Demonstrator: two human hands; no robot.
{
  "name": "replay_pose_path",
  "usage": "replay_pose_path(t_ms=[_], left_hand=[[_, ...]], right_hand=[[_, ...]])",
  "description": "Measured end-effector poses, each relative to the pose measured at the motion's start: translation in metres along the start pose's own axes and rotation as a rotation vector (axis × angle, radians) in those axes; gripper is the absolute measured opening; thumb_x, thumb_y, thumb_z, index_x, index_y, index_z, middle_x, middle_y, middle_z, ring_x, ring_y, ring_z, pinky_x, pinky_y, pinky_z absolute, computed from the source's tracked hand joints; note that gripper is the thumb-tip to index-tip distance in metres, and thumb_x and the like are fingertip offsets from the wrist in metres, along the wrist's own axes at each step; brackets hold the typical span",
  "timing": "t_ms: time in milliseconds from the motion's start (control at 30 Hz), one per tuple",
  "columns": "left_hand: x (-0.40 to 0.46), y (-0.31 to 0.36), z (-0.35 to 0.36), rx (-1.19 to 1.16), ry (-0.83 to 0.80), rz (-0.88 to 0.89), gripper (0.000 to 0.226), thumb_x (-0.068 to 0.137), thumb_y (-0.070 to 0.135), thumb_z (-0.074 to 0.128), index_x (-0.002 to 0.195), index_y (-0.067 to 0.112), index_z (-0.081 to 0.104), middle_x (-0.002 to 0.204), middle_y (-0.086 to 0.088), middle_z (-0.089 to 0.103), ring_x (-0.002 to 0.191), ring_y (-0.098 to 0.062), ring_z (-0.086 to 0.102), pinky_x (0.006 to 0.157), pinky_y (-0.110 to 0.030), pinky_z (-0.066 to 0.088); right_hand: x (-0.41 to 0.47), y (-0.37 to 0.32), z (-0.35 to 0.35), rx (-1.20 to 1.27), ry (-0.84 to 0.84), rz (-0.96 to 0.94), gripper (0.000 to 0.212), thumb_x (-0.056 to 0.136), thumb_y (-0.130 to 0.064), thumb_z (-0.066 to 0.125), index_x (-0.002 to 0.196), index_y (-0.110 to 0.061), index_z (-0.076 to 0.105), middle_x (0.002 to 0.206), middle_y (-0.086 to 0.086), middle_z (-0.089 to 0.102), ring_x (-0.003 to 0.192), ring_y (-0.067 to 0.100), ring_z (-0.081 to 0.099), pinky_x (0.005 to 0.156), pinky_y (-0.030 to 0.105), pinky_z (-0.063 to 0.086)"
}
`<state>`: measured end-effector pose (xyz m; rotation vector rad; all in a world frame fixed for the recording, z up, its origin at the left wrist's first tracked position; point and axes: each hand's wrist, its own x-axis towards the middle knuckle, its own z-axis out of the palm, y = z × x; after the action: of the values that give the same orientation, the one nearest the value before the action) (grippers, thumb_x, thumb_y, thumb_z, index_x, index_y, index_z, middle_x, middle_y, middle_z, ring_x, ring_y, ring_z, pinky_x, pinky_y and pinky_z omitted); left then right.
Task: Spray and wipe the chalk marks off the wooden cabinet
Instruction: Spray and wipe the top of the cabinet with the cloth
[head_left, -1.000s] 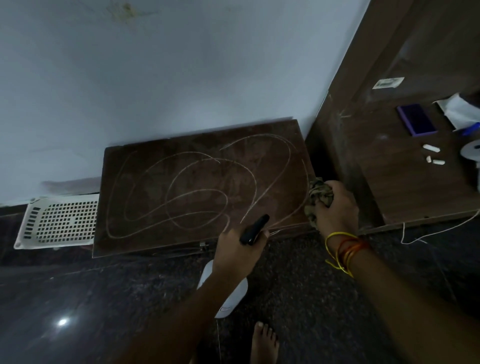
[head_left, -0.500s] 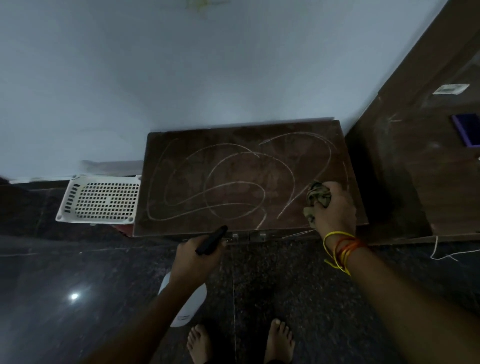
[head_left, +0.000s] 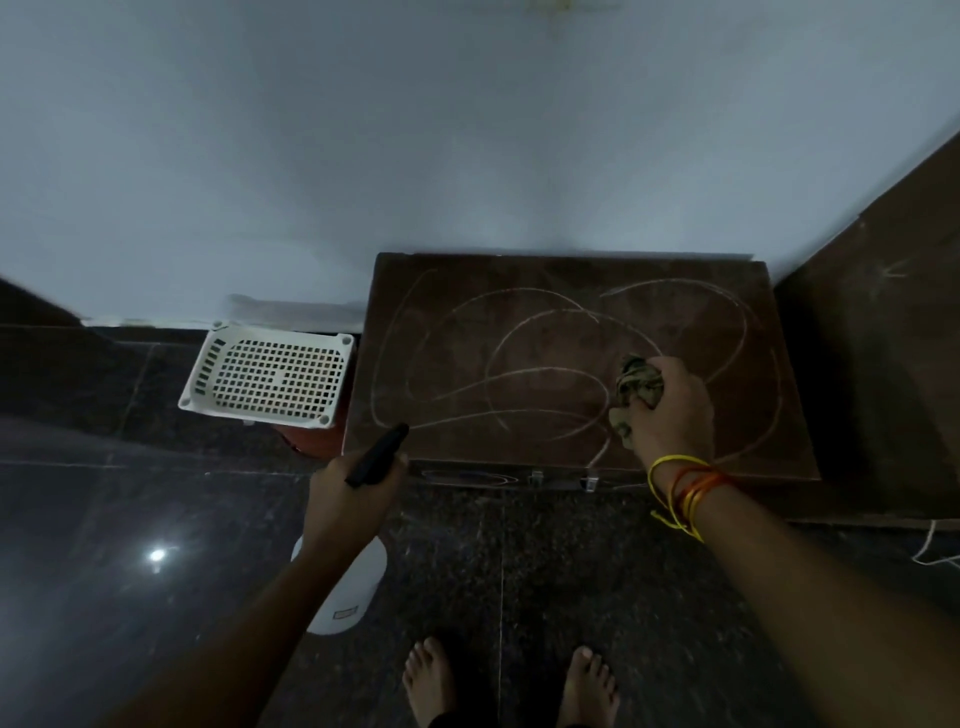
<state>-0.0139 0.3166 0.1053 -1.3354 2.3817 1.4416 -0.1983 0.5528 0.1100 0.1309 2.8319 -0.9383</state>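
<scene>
Head view, looking down: a low wooden cabinet (head_left: 545, 358) stands against the pale wall (head_left: 415, 130), its dark top covered in looping chalk marks (head_left: 524, 371). On the cabinet's right part, the right hand (head_left: 670, 410) has its grip closed around a crumpled cloth (head_left: 636, 387) pressed to the wood. At the cabinet's front left corner, the left hand (head_left: 353, 493) has its grip wrapped round a white spray bottle (head_left: 345, 597) with a black nozzle. Left of the cabinet, a white perforated basket (head_left: 270, 376) lies overturned on the dark floor (head_left: 130, 519). Two bare feet (head_left: 431, 680) stand before the cabinet.
</scene>
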Motion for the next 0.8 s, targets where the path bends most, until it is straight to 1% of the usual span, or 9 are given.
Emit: replay_pose_path(t_ms=[67, 133, 233, 400, 500, 533, 633, 700, 800], left_hand=[[0.006, 0.004, -0.007, -0.021, 0.022, 0.023, 0.021, 0.088, 0.028, 0.068, 0.072, 0.015, 0.063, 0.057, -0.005, 0.06, 0.046, -0.011, 0.054, 0.048, -0.028, 0.044], [0.013, 0.01, -0.013, -0.07, 0.042, 0.049, 0.024, 0.088, 0.028, 0.069, 0.068, 0.017, 0.061, 0.058, -0.006, 0.059, 0.05, -0.015, 0.054, 0.051, -0.03, 0.044], [0.024, 0.022, -0.021, -0.123, 0.042, 0.086, 0.026, 0.088, 0.027, 0.069, 0.065, 0.018, 0.059, 0.057, -0.004, 0.057, 0.052, -0.016, 0.053, 0.053, -0.03, 0.043], [0.043, 0.038, -0.03, -0.154, 0.02, 0.13, 0.027, 0.088, 0.029, 0.068, 0.065, 0.019, 0.059, 0.054, 0.0, 0.055, 0.047, -0.008, 0.051, 0.049, -0.025, 0.041], [0.053, 0.037, -0.036, -0.178, 0.061, 0.143, 0.031, 0.089, 0.029, 0.067, 0.062, 0.018, 0.058, 0.052, 0.002, 0.053, 0.042, -0.002, 0.049, 0.045, -0.018, 0.04], [0.056, 0.035, -0.038, -0.193, 0.077, 0.143, 0.032, 0.09, 0.028, 0.066, 0.062, 0.016, 0.057, 0.052, 0.001, 0.053, 0.042, -0.003, 0.049, 0.045, -0.019, 0.041], [0.065, 0.028, -0.045, -0.235, 0.132, 0.122, 0.033, 0.09, 0.029, 0.065, 0.065, 0.01, 0.058, 0.055, -0.004, 0.055, 0.051, -0.014, 0.051, 0.053, -0.031, 0.043], [0.069, 0.022, -0.049, -0.265, 0.156, 0.097, 0.032, 0.09, 0.03, 0.065, 0.07, 0.006, 0.061, 0.059, -0.008, 0.058, 0.056, -0.018, 0.054, 0.056, -0.033, 0.045], [0.074, 0.015, -0.052, -0.28, 0.167, 0.065, 0.028, 0.09, 0.031, 0.065, 0.076, 0.006, 0.064, 0.07, -0.014, 0.065, 0.063, -0.023, 0.061, 0.06, -0.037, 0.051]], right_hand=[[-0.001, -0.009, 0.007, 0.006, -0.01, -0.009, 0.043, 0.08, -0.005, 0.062, 0.121, -0.016, 0.054, 0.121, 0.017, 0.05, 0.111, 0.037, 0.05, 0.091, 0.04, 0.043], [-0.003, -0.018, 0.014, 0.001, -0.013, -0.013, 0.042, 0.08, -0.005, 0.062, 0.121, -0.015, 0.054, 0.122, 0.017, 0.05, 0.112, 0.037, 0.049, 0.091, 0.039, 0.043], [-0.005, -0.031, 0.029, 0.001, -0.01, -0.022, 0.043, 0.08, -0.003, 0.062, 0.121, -0.013, 0.054, 0.122, 0.018, 0.051, 0.113, 0.036, 0.049, 0.092, 0.039, 0.042], [-0.011, -0.055, 0.054, -0.02, -0.005, -0.003, 0.041, 0.082, -0.006, 0.062, 0.121, -0.016, 0.054, 0.123, 0.017, 0.051, 0.113, 0.037, 0.05, 0.092, 0.039, 0.043], [-0.013, -0.072, 0.073, -0.041, -0.016, -0.008, 0.042, 0.083, -0.008, 0.062, 0.123, -0.017, 0.053, 0.125, 0.016, 0.051, 0.115, 0.037, 0.049, 0.093, 0.04, 0.042], [-0.014, -0.078, 0.079, -0.042, -0.02, -0.02, 0.043, 0.083, -0.008, 0.062, 0.124, -0.017, 0.053, 0.126, 0.016, 0.05, 0.116, 0.037, 0.048, 0.095, 0.04, 0.042], [-0.019, -0.096, 0.1, -0.025, -0.044, -0.047, 0.043, 0.084, -0.006, 0.062, 0.125, -0.013, 0.053, 0.128, 0.017, 0.049, 0.118, 0.036, 0.047, 0.097, 0.037, 0.04], [-0.025, -0.106, 0.114, -0.023, -0.073, -0.061, 0.044, 0.084, -0.006, 0.062, 0.126, -0.013, 0.051, 0.128, 0.017, 0.047, 0.117, 0.036, 0.047, 0.096, 0.038, 0.04], [-0.038, -0.118, 0.141, -0.046, -0.128, -0.137, 0.047, 0.084, -0.006, 0.061, 0.129, -0.015, 0.048, 0.132, 0.015, 0.042, 0.117, 0.035, 0.047, 0.096, 0.039, 0.042]])
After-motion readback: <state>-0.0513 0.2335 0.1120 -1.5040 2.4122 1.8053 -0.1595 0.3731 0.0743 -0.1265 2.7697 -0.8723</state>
